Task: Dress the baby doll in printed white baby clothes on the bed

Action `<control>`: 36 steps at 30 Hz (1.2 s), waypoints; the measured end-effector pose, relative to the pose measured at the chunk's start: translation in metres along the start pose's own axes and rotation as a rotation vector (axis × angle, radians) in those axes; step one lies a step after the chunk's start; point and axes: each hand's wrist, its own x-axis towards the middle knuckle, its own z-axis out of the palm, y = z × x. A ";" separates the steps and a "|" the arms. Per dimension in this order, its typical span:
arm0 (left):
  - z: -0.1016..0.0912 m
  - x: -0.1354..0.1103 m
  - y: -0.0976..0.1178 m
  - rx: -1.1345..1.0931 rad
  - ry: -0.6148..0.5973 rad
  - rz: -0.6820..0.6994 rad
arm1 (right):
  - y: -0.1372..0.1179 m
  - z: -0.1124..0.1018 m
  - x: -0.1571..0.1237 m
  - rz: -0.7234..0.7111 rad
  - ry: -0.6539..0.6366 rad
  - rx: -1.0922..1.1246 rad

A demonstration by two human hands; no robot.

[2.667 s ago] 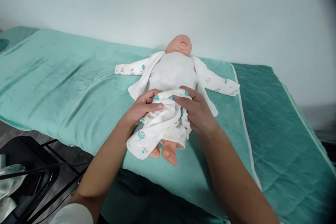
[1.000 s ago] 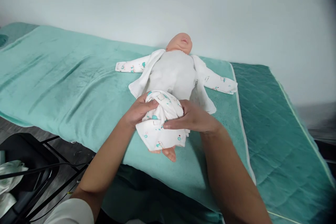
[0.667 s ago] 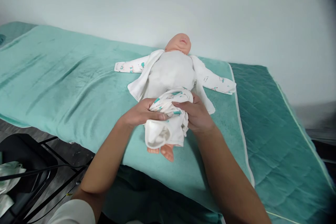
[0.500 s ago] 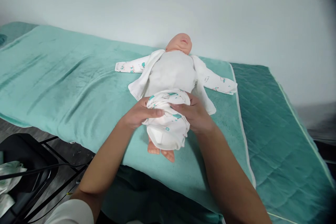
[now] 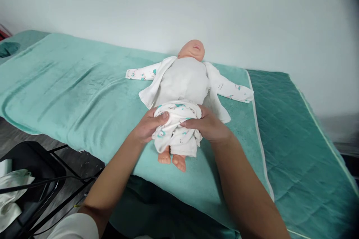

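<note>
A baby doll (image 5: 191, 50) lies on its back on the green sheet, head toward the wall and bare feet (image 5: 178, 162) toward me. It wears an open white jacket (image 5: 221, 86) with printed sleeves spread out to both sides; its torso is covered in white cloth. Bunched over its legs are white printed baby pants (image 5: 179, 127). My left hand (image 5: 148, 125) grips the pants at their left side, thumb on top. On the right side my right hand (image 5: 211, 124) pinches the same fabric, thumb across the front. The fingers under the cloth are hidden.
A light green sheet (image 5: 70, 93) covers the bed along a white wall. Darker quilted fabric (image 5: 297, 138) shows at the right. At lower left stands a black chair (image 5: 42, 171) with crumpled white cloth (image 5: 12, 198) on it, beside black metal bars.
The lower part of the pants has changed shape: its smooth rounded edge now hangs as separate folds, with more of the feet showing. Both hands keep hold. The view has shifted slightly.
</note>
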 end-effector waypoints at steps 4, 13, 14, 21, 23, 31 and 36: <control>0.011 -0.029 -0.012 0.022 0.138 0.032 | -0.006 0.003 0.000 -0.017 -0.002 -0.091; 0.051 -0.118 -0.020 0.176 0.385 0.003 | -0.021 0.021 -0.004 -0.002 -0.152 -0.579; 0.056 -0.123 -0.021 0.178 0.404 -0.003 | -0.021 0.022 -0.005 0.008 -0.167 -0.601; 0.094 -0.138 -0.037 -0.034 0.565 -0.058 | -0.026 0.025 -0.008 0.064 -0.264 -0.828; 0.095 -0.140 -0.046 -0.090 0.630 -0.046 | -0.027 0.027 -0.009 0.070 -0.269 -0.906; 0.054 -0.148 -0.076 0.029 0.816 0.010 | -0.023 0.034 -0.012 0.029 -0.274 -1.078; 0.036 -0.147 -0.069 0.215 0.793 -0.007 | -0.021 0.036 -0.012 0.032 -0.272 -1.151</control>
